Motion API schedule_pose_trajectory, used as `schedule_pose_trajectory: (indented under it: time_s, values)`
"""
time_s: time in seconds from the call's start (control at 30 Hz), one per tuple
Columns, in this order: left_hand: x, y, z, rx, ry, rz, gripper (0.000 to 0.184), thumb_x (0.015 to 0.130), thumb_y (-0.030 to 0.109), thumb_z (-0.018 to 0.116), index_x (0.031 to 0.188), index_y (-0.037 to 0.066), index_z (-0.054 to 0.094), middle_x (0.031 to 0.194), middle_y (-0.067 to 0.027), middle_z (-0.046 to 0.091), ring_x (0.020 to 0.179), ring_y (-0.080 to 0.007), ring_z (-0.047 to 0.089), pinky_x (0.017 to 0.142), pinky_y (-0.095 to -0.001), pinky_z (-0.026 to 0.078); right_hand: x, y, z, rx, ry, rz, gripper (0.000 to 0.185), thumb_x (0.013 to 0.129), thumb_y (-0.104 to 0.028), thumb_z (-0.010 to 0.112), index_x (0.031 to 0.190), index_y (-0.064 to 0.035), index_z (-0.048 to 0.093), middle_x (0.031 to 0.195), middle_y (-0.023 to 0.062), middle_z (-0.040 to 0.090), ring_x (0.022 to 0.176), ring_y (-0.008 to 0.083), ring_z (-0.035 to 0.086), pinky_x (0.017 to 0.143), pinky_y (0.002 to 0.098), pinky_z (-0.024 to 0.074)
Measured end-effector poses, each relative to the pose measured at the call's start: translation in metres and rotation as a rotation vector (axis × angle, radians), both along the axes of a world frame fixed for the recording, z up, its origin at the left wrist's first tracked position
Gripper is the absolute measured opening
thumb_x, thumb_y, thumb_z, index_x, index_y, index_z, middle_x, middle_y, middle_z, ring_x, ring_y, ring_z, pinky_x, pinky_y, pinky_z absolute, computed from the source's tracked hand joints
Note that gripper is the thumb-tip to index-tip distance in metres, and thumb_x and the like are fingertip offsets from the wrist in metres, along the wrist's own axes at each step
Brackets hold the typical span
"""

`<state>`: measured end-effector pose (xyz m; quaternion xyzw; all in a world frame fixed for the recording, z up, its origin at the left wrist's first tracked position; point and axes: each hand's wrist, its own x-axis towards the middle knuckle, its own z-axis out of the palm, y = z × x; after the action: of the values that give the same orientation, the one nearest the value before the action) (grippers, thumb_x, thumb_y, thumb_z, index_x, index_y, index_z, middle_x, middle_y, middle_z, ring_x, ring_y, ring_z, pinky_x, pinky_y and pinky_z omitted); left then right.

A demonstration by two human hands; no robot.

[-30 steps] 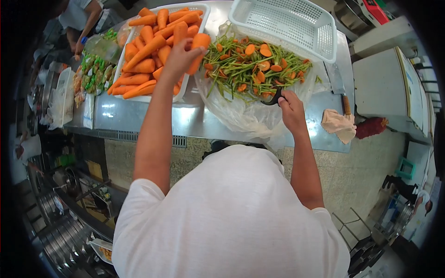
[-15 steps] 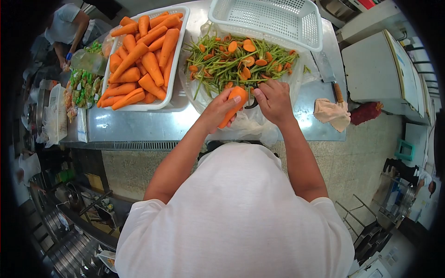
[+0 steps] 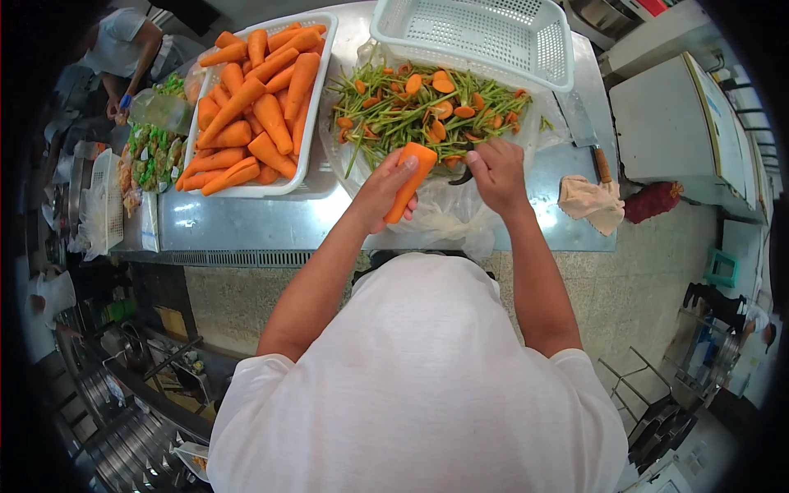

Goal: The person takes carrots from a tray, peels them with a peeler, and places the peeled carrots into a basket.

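Observation:
My left hand (image 3: 380, 194) is closed around a thick orange carrot (image 3: 412, 179), which tilts with its flat-cut top end up and away from me. In my right hand (image 3: 500, 177) is a small black peeler (image 3: 463, 176); its curved dark end sticks out to the left, apart from the carrot. Just beyond both hands lies a heap of green carrot stems (image 3: 390, 111) mixed with orange cut-off ends (image 3: 442, 108). The heap rests on a clear plastic bag (image 3: 464, 220), bunched up at the near side.
A white basket (image 3: 317, 107) full of carrots (image 3: 238, 107) stands at the left, and another white basket (image 3: 468, 29) sits at the back. To the right lie a cleaver (image 3: 579, 123) and a pale cloth (image 3: 592, 204) on the steel table (image 3: 222, 226). A co-worker (image 3: 123, 45) is at far left.
The carrot now stands more upright, its cut end raised, and my left hand has shifted slightly. My right hand has drawn a little right with the peeler, widening the gap.

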<state>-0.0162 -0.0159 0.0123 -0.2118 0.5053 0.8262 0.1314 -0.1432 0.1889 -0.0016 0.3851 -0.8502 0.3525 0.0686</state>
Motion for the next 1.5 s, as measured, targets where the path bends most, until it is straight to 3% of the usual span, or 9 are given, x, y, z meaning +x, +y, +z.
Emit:
schedule_pose_trajectory:
  time_s: [0.1,0.27,0.33,0.77,0.93,1.03,1.23,1.4,1.5]
  values:
    - [-0.002,0.008,0.002,0.024,0.000,-0.015,0.053,0.102,0.050,0.051,0.140,0.014,0.043,0.093,-0.0041,0.057,0.057,-0.0094,0.056,0.046,-0.0240,0.049,0.008,-0.017,0.018,-0.012,0.094,0.109,0.026,0.092,-0.028,0.060,0.074,-0.0092,0.059,0.075,0.0054,0.054,0.081,0.0271,0.057,0.078,0.0427,0.0363]
    - [0.002,0.004,-0.007,0.083,0.041,-0.053,0.052,0.102,0.050,0.050,0.137,0.013,0.043,0.093,-0.0066,0.058,0.054,-0.0107,0.057,0.042,-0.0233,0.048,-0.015,-0.007,-0.011,0.048,0.176,-0.030,0.025,0.092,-0.028,0.060,0.074,-0.0107,0.058,0.075,0.0055,0.054,0.080,0.0274,0.055,0.078,0.0430,0.0362]
    - [0.004,0.003,-0.006,0.133,0.056,-0.058,0.052,0.102,0.050,0.051,0.137,0.012,0.044,0.094,-0.0071,0.059,0.054,-0.0106,0.057,0.041,-0.0232,0.047,-0.019,0.000,-0.013,0.108,0.050,-0.043,0.024,0.092,-0.028,0.060,0.075,-0.0111,0.060,0.076,0.0055,0.054,0.082,0.0269,0.056,0.078,0.0434,0.0363]
    - [-0.006,0.009,-0.014,0.131,0.071,0.003,0.047,0.103,0.051,0.048,0.131,0.014,0.049,0.096,-0.0087,0.062,0.058,-0.0115,0.056,0.043,-0.0227,0.047,-0.006,-0.024,0.006,-0.056,0.155,0.129,0.025,0.092,-0.027,0.061,0.073,-0.0105,0.060,0.074,0.0054,0.053,0.079,0.0262,0.056,0.079,0.0427,0.0365]
    - [-0.003,0.008,-0.006,0.195,0.105,-0.001,0.048,0.102,0.052,0.048,0.134,0.017,0.044,0.093,-0.0078,0.061,0.058,-0.0113,0.056,0.042,-0.0223,0.046,-0.021,-0.015,-0.012,0.038,0.079,-0.005,0.024,0.092,-0.026,0.060,0.074,-0.0100,0.060,0.074,0.0059,0.053,0.080,0.0265,0.055,0.080,0.0426,0.0363]
    - [-0.007,0.015,-0.003,0.054,0.085,0.048,0.048,0.102,0.054,0.049,0.134,0.018,0.042,0.090,-0.0075,0.060,0.059,-0.0114,0.057,0.041,-0.0223,0.045,-0.012,-0.021,0.004,-0.066,0.097,0.082,0.025,0.093,-0.027,0.059,0.075,-0.0101,0.060,0.074,0.0061,0.053,0.080,0.0269,0.055,0.079,0.0427,0.0362]
    - [-0.013,0.008,-0.019,0.117,0.104,0.035,0.050,0.101,0.056,0.049,0.128,0.014,0.046,0.090,-0.0078,0.061,0.061,-0.0118,0.059,0.040,-0.0242,0.045,-0.025,-0.017,-0.005,0.034,0.074,0.014,0.025,0.093,-0.027,0.058,0.076,-0.0096,0.059,0.076,0.0075,0.053,0.082,0.0278,0.055,0.080,0.0422,0.0361]
    - [-0.016,0.007,-0.019,0.256,-0.041,-0.007,0.051,0.101,0.056,0.049,0.127,0.012,0.047,0.088,-0.0077,0.061,0.057,-0.0130,0.058,0.042,-0.0254,0.047,-0.025,-0.023,-0.009,-0.100,0.093,0.139,0.025,0.094,-0.028,0.058,0.076,-0.0096,0.059,0.077,0.0064,0.054,0.082,0.0272,0.055,0.080,0.0421,0.0361]
    - [-0.014,0.010,-0.013,0.201,0.104,-0.017,0.051,0.100,0.056,0.051,0.126,0.012,0.047,0.089,-0.0075,0.061,0.058,-0.0133,0.058,0.043,-0.0258,0.049,-0.034,-0.016,-0.013,-0.013,0.085,0.064,0.025,0.093,-0.028,0.059,0.076,-0.0095,0.059,0.078,0.0063,0.054,0.082,0.0268,0.055,0.080,0.0420,0.0363]
